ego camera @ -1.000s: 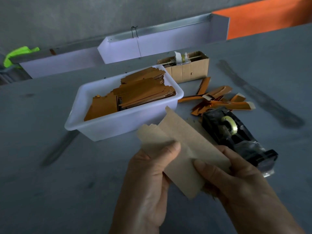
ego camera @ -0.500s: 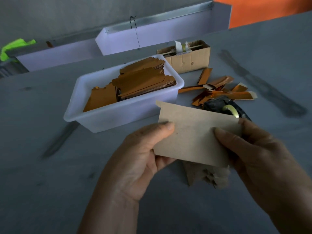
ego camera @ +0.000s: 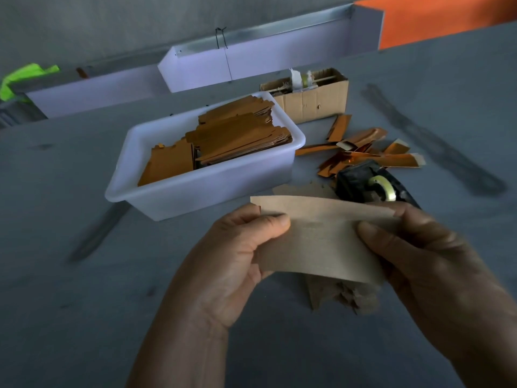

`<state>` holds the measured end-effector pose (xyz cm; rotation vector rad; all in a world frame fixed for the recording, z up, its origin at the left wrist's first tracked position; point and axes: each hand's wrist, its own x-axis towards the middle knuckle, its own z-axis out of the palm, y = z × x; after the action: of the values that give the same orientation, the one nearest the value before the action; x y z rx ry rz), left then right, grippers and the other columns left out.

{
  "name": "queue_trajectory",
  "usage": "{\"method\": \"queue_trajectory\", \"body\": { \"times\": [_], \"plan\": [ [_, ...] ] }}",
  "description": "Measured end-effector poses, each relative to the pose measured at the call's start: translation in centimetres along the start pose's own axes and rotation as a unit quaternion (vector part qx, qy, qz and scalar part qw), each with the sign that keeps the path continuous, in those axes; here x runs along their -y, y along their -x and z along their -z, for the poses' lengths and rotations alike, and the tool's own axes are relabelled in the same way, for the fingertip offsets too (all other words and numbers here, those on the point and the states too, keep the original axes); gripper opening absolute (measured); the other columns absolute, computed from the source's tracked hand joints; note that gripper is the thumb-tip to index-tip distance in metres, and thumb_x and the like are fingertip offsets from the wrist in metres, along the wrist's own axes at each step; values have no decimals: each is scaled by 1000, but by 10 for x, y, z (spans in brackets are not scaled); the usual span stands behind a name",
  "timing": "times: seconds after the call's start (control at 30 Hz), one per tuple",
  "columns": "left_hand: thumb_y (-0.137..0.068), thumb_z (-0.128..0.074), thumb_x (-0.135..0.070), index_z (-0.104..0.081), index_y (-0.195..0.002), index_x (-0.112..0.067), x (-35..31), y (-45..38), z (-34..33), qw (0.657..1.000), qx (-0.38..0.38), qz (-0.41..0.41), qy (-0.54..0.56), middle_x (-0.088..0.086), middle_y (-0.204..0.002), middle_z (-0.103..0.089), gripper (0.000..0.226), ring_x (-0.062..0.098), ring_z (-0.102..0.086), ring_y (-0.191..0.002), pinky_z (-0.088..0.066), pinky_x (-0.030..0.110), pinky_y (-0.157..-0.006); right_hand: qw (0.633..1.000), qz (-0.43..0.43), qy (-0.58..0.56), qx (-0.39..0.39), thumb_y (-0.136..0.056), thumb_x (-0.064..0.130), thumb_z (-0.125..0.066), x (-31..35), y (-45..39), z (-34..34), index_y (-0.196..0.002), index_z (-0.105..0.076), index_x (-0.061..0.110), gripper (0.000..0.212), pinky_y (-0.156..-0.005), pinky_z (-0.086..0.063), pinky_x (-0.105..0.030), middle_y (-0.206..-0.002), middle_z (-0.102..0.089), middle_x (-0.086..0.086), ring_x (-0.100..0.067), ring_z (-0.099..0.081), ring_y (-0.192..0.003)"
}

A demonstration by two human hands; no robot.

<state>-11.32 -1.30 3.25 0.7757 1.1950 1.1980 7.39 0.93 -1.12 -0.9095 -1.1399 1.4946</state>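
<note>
A flat piece of tan cardboard (ego camera: 321, 236) is held above the grey table between both hands. My left hand (ego camera: 232, 259) pinches its left edge with the thumb on top. My right hand (ego camera: 425, 256) grips its right edge, thumb on the face. The sheet bows slightly, and its flaps (ego camera: 341, 295) hang below its lower edge. Behind it, partly hidden, a black tape dispenser (ego camera: 366, 183) with a roll of clear tape stands on the table.
A white plastic tub (ego camera: 195, 189) holds stacked orange-brown card blanks (ego camera: 235, 135). Loose orange strips (ego camera: 361, 149) lie right of it. A small open cardboard box (ego camera: 310, 96) stands behind. White channels (ego camera: 251, 63) run along the table's far edge.
The cardboard has turned from a slanted, folded shape to a level sheet facing me. Both hands rose slightly and spread to its two ends.
</note>
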Motion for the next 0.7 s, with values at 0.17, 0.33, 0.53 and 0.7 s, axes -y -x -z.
{"method": "queue_trajectory", "body": {
  "times": [0.17,0.33,0.53,0.7],
  "plan": [
    [-67,-63,-10,-76,-68,-21,2,0,-2,998,49,17,35,-5,-80,-74,17,4,-69,-67,-52,20,-52,999,32,-13,13,-58,44,-72,-3,4,1,-88,-74,25,36,-65,-53,-21,-89,-71,1,-14,-62,-81],
    [-66,-64,-10,-74,-66,-20,3,-3,3,996,74,23,46,3,-85,-74,14,9,-69,-72,-53,23,-54,997,28,-53,47,-57,48,-79,-4,7,5,-90,-75,21,43,-66,-54,-22,-92,-71,-1,-13,-67,-82],
    [-71,-58,-7,-64,-63,-22,2,-4,10,993,93,-44,-51,3,-80,-63,18,9,-61,-73,-49,20,-56,980,-95,-105,138,-54,46,-81,1,11,10,-90,-76,14,48,-71,-57,-32,-108,-70,-13,-24,-69,-97],
    [-81,-52,-12,-67,-72,-30,-4,-7,8,941,179,-125,-257,-15,-75,-64,25,-3,-58,-73,-44,12,-66,979,-116,72,152,-40,64,-84,13,4,11,-73,-68,20,57,-56,-50,-25,-75,-66,1,-17,-62,-68]
  ]
}}
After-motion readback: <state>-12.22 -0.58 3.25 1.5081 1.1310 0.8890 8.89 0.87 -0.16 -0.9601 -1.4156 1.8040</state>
